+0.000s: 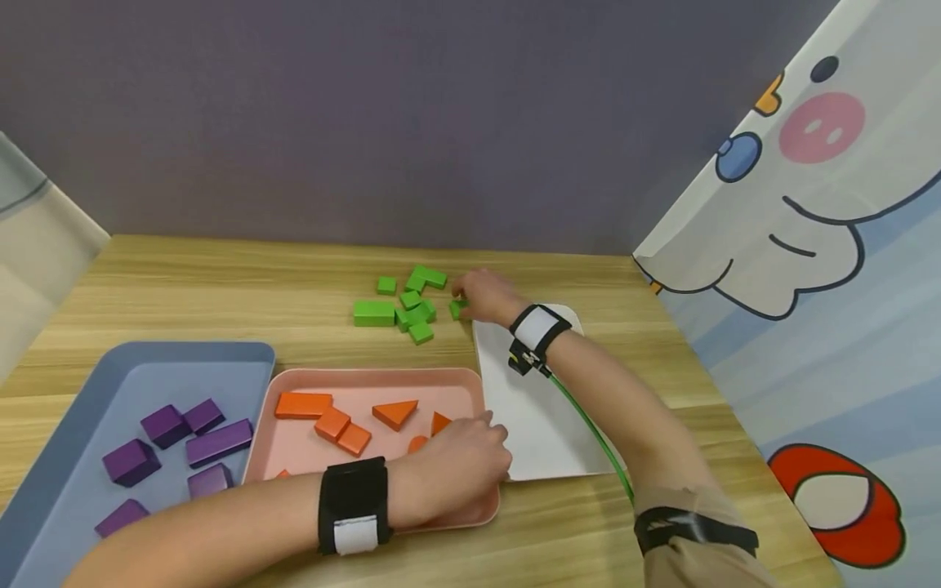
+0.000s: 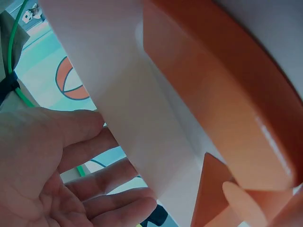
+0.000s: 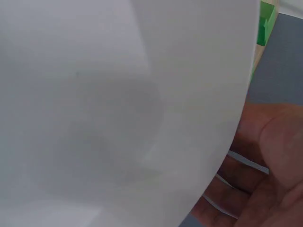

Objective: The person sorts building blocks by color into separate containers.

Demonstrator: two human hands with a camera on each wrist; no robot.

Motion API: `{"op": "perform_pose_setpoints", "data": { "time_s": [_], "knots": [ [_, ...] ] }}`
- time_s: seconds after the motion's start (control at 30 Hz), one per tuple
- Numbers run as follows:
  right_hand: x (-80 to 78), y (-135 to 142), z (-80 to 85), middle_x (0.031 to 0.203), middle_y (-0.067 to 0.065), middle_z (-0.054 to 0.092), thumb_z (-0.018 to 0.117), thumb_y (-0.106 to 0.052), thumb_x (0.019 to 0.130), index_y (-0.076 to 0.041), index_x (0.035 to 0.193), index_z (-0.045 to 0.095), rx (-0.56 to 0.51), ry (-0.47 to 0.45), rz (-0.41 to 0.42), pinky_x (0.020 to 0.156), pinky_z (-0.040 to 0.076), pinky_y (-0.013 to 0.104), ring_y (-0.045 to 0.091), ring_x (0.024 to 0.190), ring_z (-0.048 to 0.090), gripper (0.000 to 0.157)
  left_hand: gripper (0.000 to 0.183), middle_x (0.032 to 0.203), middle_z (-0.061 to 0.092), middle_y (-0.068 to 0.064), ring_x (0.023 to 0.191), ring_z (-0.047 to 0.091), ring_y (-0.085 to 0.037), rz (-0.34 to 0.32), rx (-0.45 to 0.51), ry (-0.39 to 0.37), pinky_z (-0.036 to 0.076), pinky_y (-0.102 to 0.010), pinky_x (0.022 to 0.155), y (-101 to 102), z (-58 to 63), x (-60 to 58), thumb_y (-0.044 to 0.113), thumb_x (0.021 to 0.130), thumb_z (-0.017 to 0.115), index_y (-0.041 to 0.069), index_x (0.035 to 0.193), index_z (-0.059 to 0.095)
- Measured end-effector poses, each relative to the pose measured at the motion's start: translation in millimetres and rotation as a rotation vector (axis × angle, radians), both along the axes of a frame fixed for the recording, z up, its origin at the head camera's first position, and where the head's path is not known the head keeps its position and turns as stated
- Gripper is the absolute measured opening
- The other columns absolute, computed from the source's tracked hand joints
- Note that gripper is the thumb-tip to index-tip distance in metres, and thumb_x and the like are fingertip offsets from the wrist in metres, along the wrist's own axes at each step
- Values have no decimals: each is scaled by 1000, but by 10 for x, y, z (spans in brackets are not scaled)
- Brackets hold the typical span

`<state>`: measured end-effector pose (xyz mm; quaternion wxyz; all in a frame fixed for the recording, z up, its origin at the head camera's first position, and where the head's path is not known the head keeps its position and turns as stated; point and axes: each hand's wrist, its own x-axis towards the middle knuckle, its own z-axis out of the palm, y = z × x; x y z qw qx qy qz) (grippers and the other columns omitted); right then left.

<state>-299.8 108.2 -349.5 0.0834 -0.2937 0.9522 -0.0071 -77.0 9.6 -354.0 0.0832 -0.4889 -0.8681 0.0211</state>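
My right hand point(image 1: 487, 296) reaches over the far left corner of a white tray point(image 1: 544, 425). It pinches a small green block point(image 1: 457, 309) at the right of the loose green pieces. In the right wrist view the white tray's edge hides the fingertips. Lower down, my left hand point(image 1: 459, 465) lies over the right side of a pink tray point(image 1: 367, 376), its fingers loosely bent. The left wrist view shows the thumb point(image 2: 80, 125) right at that tray's rim, with fingers partly hidden behind it. Orange blocks point(image 1: 303, 405) lie in the pink tray, including a triangle point(image 1: 394, 414).
A blue tray point(image 1: 198, 353) with several purple blocks point(image 1: 219, 443) stands at the left. Several green blocks point(image 1: 374, 314) lie on the wooden table point(image 1: 220, 286) behind the pink tray. A grey panel point(image 1: 353, 122) rises at the back, and a cartoon-patterned cover point(image 1: 831, 343) is at the right.
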Motion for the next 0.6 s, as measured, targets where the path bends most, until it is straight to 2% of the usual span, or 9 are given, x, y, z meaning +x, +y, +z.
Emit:
{"op": "perform_pose_setpoints", "data": {
  "time_s": [0.13,0.33,0.5,0.6],
  "knots": [
    [-24,-48,-40,109,6,69,74,-17,81,-11,111,71,0,3,10,83,52,37,22,99,63,31,10,73,63,7,72,58,-7,-13,20,8,51,-26,86,-20,-33,6,22,83,68,28,81,76],
    [-48,-25,-115,101,6,69,75,-16,81,-10,102,72,-11,-1,80,83,51,35,21,94,62,22,12,70,60,7,70,57,-8,-27,39,9,51,-27,87,-5,-86,12,25,85,67,27,77,76],
    [-71,-42,-146,103,6,69,70,-19,86,-8,107,70,-42,43,123,82,51,33,20,95,63,24,17,69,60,6,69,58,-8,-14,51,12,51,-27,87,-2,-90,1,31,88,65,26,77,77],
    [-87,-55,-100,105,10,68,67,-17,88,-5,110,68,-93,93,155,80,52,34,22,95,63,25,17,69,59,6,70,59,-8,-11,56,7,51,-28,90,-13,-87,-11,30,88,65,26,77,77]
  ]
}}
